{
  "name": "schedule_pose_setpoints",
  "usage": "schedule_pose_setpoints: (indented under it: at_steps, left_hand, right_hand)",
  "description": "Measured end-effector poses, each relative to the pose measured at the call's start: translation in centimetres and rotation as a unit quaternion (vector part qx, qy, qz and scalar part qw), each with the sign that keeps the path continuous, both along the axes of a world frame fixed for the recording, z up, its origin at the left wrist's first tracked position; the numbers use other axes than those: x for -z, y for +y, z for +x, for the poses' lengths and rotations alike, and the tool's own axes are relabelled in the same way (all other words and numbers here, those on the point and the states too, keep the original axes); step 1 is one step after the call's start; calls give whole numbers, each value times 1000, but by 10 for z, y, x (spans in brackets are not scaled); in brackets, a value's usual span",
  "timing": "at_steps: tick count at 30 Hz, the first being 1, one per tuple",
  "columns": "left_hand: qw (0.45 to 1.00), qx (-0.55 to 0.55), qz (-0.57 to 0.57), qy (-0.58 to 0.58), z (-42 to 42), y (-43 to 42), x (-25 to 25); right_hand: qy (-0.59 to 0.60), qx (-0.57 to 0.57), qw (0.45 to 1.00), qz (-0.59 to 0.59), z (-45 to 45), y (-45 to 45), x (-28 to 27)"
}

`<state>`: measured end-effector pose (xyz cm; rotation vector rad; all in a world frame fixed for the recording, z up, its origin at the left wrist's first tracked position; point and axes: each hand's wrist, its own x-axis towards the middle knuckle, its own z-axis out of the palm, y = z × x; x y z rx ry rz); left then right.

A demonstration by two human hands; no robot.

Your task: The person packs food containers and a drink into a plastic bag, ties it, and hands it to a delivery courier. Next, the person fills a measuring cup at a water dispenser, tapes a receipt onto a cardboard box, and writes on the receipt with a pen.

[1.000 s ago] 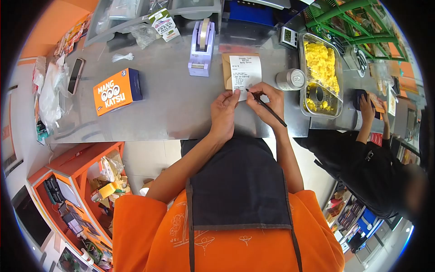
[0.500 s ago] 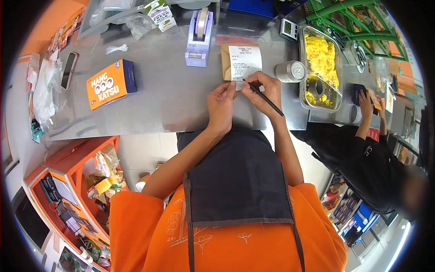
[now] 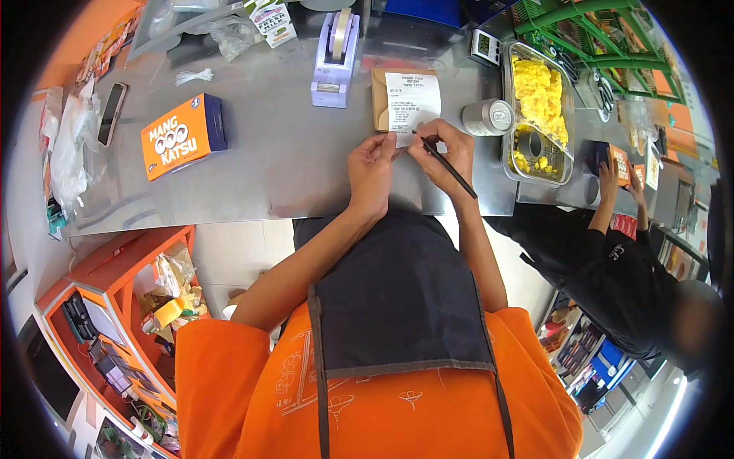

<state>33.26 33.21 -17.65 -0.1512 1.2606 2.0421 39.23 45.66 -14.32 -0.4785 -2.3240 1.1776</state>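
Observation:
A printed receipt [image 3: 414, 99] lies over a small brown box [image 3: 379, 99] on the metal table. My left hand [image 3: 371, 172] pinches the receipt's lower left edge between thumb and fingers. In my right hand [image 3: 446, 153] is a slim black pen [image 3: 453, 174], its tip at the lower part of the receipt. Right of the receipt stands a silver can [image 3: 487, 118]. A clear container of yellow food [image 3: 541, 96] sits beyond the can.
Behind the receipt stands a purple tape dispenser [image 3: 335, 61]. An orange "Mang Katsu" box [image 3: 183, 138] and a phone [image 3: 112, 113] lie to the left. A small digital timer [image 3: 485, 47] is at the back. At right, a co-worker's hands [image 3: 609, 180] hold another box.
The view has shifted slightly, so table items sit a little further left and higher. My hands keep the receipt and pen. The co-worker's hands have moved slightly on their box.

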Motion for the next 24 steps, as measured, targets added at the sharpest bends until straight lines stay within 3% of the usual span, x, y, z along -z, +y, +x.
schedule_pose_setpoints:
  at_steps: [24]
  left_hand:
    - [1000,-7,-8,-2,0,1,-4]
  right_hand:
    - [6,-3,1000,27,2,0,7]
